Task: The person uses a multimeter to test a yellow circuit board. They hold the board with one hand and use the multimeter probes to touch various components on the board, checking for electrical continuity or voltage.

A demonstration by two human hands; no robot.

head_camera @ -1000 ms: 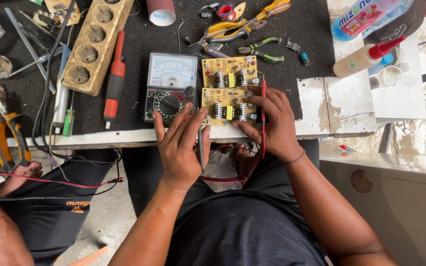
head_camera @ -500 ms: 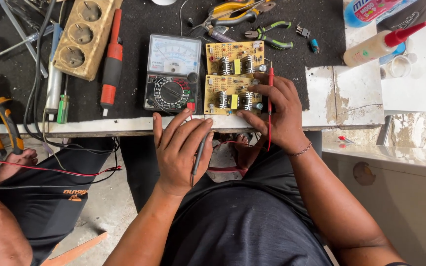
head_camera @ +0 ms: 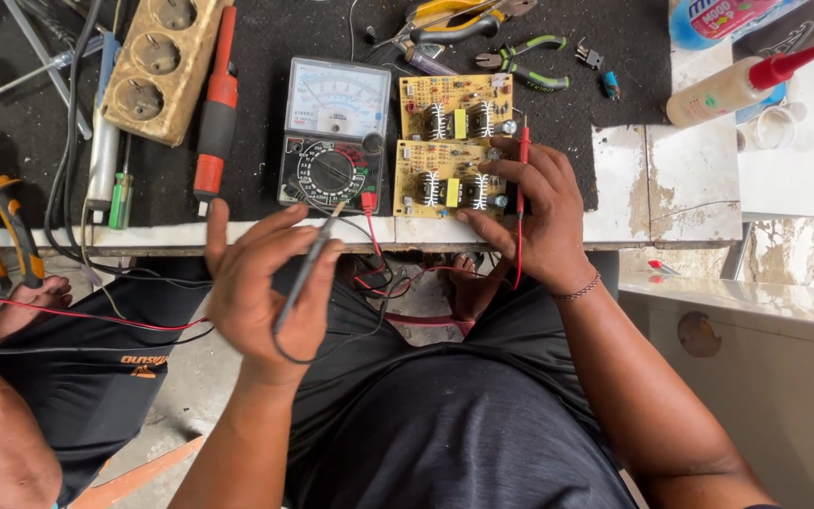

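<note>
- Head view, nearest: left hand [head_camera: 261, 287] pinches the black probe [head_camera: 305, 273] short of the table edge; keep its tip steady.
- Farther: right hand [head_camera: 531, 219] grips the red probe [head_camera: 522, 179], fingers pressing the circuit board [head_camera: 445, 170]; hold it flat.
- Beyond, left: meter [head_camera: 333, 132] stays readable.

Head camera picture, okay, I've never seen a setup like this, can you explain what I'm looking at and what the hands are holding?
This is one view from a camera worn on a person's head, looking down at their own two bare hands over a workbench. The left hand holds a thin dark test probe in its fingers. The right hand holds a red test probe upright and rests on two yellow circuit boards. Wires run from the probes to an analog meter with a dial, beside the boards. Also on the bench: a tan socket strip, a red screwdriver, green-handled pliers and a glue bottle. Another person's leg shows at the left.
</note>
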